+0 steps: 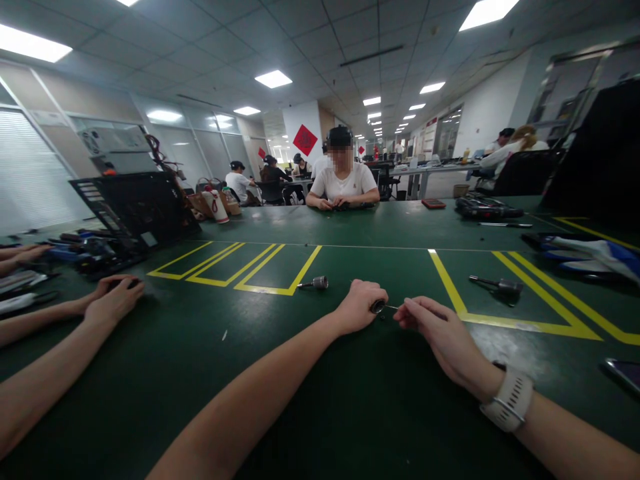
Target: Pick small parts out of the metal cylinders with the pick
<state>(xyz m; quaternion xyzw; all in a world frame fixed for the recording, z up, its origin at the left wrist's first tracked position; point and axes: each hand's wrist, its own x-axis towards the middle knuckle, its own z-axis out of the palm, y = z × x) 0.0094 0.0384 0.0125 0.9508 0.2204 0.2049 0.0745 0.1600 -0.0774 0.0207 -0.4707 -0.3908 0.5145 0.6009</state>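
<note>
- Holds a small round part [379,306] in the left hand [361,308], just above the counter [300,400], with the fingers curled closed around its side and the dark-rimmed end turned toward the right hand [435,327].
- Looks stiff and probably metal; should feel light to moderate, not fragile, though perhaps slippery on a smooth curved side.
- Best to take hold around the outer wall, leaving the round end uncovered.
- Pinches a thin rod [392,307] between thumb and fingertips of the right hand, pointing across toward the round end; cannot tell whether touching it, inside it or just short of it.
- Seems rigid but slender, so likely to roll or twist in a loose pinch; better held close to the working end, with light pressure.
- Lies between the two hands, with the round part against the left fingers and the rod bridging toward the right ones.
- Shows a tiny dark piece [383,317] just below the round part, apparently on the counter; too small to identify, and easy to knock away.
- Includes, farther off, a shafted tool [320,283] lying beyond the left hand.
</note>
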